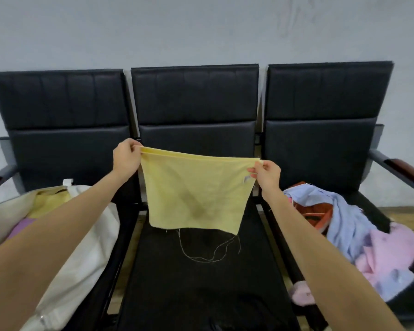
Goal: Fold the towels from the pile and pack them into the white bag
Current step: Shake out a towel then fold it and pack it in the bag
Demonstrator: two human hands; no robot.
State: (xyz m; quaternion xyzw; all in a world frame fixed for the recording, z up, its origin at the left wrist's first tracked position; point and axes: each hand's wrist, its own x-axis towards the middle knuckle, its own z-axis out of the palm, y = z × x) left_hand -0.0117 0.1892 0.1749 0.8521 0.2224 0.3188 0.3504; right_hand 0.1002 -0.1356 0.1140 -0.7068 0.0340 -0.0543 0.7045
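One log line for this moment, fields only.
step: folding | left hand + right hand: pinch yellow towel top corners, doubled, over middle seat | white bag: left seat | pile: right seat

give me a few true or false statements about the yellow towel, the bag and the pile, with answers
1. Both hands pinch the top corners of the yellow towel. True: the left hand and the right hand each hold one corner.
2. The yellow towel lies flat on the middle seat. False: it hangs in the air above the middle seat.
3. The white bag sits on the left seat. True.
4. The pile of towels is on the left seat. False: it is on the right seat.
5. Loose threads dangle from the towel's lower edge. True.
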